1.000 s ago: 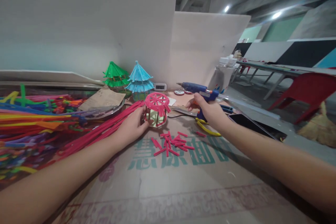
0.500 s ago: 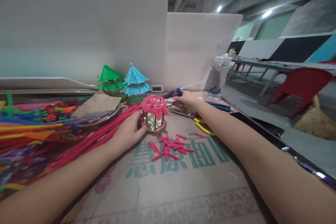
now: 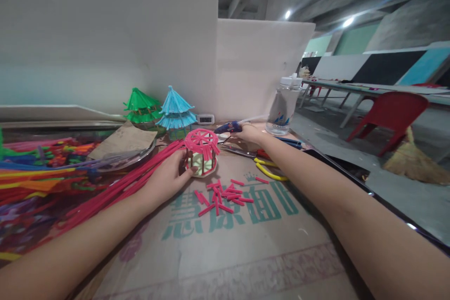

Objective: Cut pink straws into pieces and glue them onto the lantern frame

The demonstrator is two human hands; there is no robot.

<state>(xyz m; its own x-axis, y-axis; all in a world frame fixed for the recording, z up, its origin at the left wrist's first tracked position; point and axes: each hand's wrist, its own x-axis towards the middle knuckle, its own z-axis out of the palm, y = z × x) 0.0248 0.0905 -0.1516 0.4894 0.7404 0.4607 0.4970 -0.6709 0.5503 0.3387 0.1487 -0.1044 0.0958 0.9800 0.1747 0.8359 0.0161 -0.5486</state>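
Note:
My left hand (image 3: 175, 168) is closed around the side of a small pavilion model (image 3: 202, 151) with a pink spoked roof, brown posts and a pale green floor. Its thumb presses on the model's lower edge. Farther right, my right hand (image 3: 249, 133) is wrapped around the back of a blue glue gun (image 3: 228, 127), whose clear glue stick (image 3: 253, 118) sticks out behind. The gun's nozzle points left, apart from the model and just beyond it. In front of the model lies a loose pile of short pink strips (image 3: 225, 195) on the printed cardboard (image 3: 225, 253).
A green pagoda model (image 3: 141, 105) and a blue one (image 3: 176, 108) stand at the back. Bundles of coloured stems (image 3: 38, 183) fill the left side. To the right are yellow-handled pliers (image 3: 269, 171), a water bottle (image 3: 282, 108) and the table edge.
The whole view has shifted slightly. The glue gun is tilted a little differently in my right hand, its glue stick sloping less. My left hand keeps its hold on the model.

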